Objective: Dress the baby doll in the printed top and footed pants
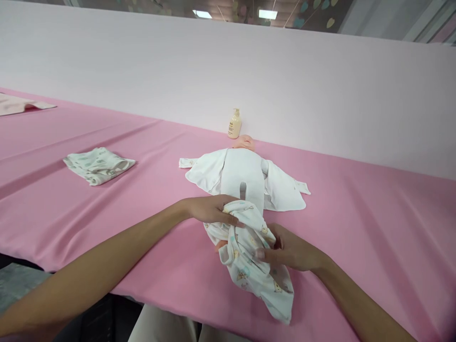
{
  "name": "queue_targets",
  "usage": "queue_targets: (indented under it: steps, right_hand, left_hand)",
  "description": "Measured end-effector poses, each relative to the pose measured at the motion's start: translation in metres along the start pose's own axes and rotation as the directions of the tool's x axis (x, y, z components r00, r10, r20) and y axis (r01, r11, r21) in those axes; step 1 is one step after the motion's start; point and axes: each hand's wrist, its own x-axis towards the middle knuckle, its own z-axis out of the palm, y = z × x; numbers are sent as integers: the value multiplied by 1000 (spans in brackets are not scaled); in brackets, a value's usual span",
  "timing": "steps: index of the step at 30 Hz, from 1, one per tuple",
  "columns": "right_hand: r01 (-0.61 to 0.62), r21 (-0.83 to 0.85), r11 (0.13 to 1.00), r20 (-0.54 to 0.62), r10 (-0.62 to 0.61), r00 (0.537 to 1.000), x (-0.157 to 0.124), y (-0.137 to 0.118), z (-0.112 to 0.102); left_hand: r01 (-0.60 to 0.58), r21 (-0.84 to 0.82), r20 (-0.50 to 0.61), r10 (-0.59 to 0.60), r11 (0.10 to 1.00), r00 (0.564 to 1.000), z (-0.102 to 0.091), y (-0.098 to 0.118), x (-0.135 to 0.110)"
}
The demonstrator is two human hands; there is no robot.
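A baby doll [242, 170] with a white cloth body lies on its back, its head at the far end. An open white baby top [285, 190] is spread out on both sides of its torso. Baby pants [245, 270] with a small animal print are bunched over the doll's legs. My left hand [213, 209] pinches their upper edge near the doll's lower body. On the other side my right hand [290, 249] grips the fabric between thumb and fingers. A bit of one doll foot [221, 245] shows at a leg opening; the other foot is hidden.
A pump bottle [234, 125] stands behind the doll's head, against the white wall [142, 66]. To the left lies a folded printed cloth [98, 165], and farther off a pale pink cloth [21, 103]. A pink sheet [356, 223] covers the table up to its front edge.
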Motion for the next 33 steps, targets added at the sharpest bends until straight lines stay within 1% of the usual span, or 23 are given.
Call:
queue_targets:
  steps: [1,2,4,6,8,10,12,13,15,17,18,19,20,22,24,26,28,30,33]
  right_hand:
    - [15,-6,1000,2,-15,1000,0,0,0]
    - [40,1,999,-23,-40,999,0,0,0]
    - [115,29,993,-135,-110,985,1,-1,2]
    - [177,41,983,-253,-161,954,4,-1,4]
    - [186,36,982,-309,-166,936,7,-1,7]
    - [166,24,986,-319,-150,936,8,-1,8]
    - [129,3,992,-286,-123,950,6,-1,6]
    - [101,-10,995,-242,-101,965,4,-2,5]
    - [46,-37,998,-104,-49,993,-1,-3,2]
    - [3,-57,998,18,-2,1000,-6,-5,1]
    - [-7,-59,998,43,9,999,-7,-5,0]
    - [-7,-51,999,41,9,999,-7,-6,1]
    - [4,-30,1000,14,-4,1000,-7,-5,1]
    - [72,30,997,-104,-69,992,-4,-4,3]
    - [165,88,982,-260,-137,956,0,-1,4]
    - [214,129,968,-375,-152,914,4,3,4]
    - [203,153,967,-416,-123,901,6,6,4]
    - [173,137,975,-416,-102,903,7,9,4]
    - [144,56,988,-411,-108,905,7,10,4]
  left_hand:
    - [8,22,3,-8,1000,1000,0,1,0]
    - [17,54,6,-18,998,1000,0,3,-1]
    - [32,132,29,-36,991,999,-1,5,-2]
    - [37,181,82,-52,983,995,-1,6,-2]
    - [41,162,153,-66,986,986,-1,6,-1]
    - [40,88,205,-58,995,977,-1,5,-1]
    - [15,23,182,-19,1000,983,-2,4,-1]
    - [-1,7,139,0,1000,990,-2,3,-1]
    - [-19,11,30,18,1000,999,-3,1,-3]
    - [-18,28,-46,19,999,999,-2,0,-4]
    - [-11,26,-60,12,1000,998,-2,-1,-4]
    - [2,18,-58,-1,1000,998,-1,-1,-4]
    - [20,5,-44,-20,1000,999,0,-2,-4]
    - [53,-26,0,-53,998,999,2,-3,-3]
    - [38,-62,46,-36,997,998,3,-3,-2]
    - [-6,-97,83,14,995,996,4,-3,-1]
    - [-25,-112,113,38,993,993,5,-2,0]
    - [-14,-101,121,26,995,992,5,-2,-1]
    - [-5,-75,83,11,997,996,3,-3,-2]
